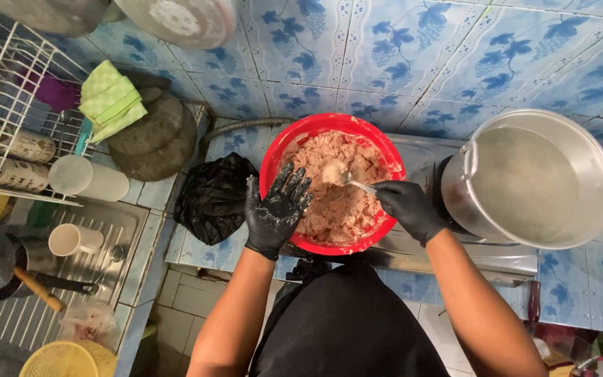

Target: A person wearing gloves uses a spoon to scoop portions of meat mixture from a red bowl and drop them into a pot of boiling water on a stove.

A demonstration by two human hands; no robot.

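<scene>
A red bowl [315, 128] full of pale pink minced mixture [340, 209] stands on a steel stove top. My left hand [277, 209], in a black glove smeared with mixture, hovers spread over the bowl's left edge and holds nothing. My right hand [406, 204], also in a black glove, grips a metal spoon [347, 178] whose bowl carries a lump of the mixture above the middle of the red bowl.
A big aluminium pot [532, 178] of cloudy liquid sits on the burner to the right. A black plastic bag [214, 195] lies left of the bowl. Further left are a sink drainer with cups [71, 239], a white dish rack [8, 105] and a yellow basket [61, 359].
</scene>
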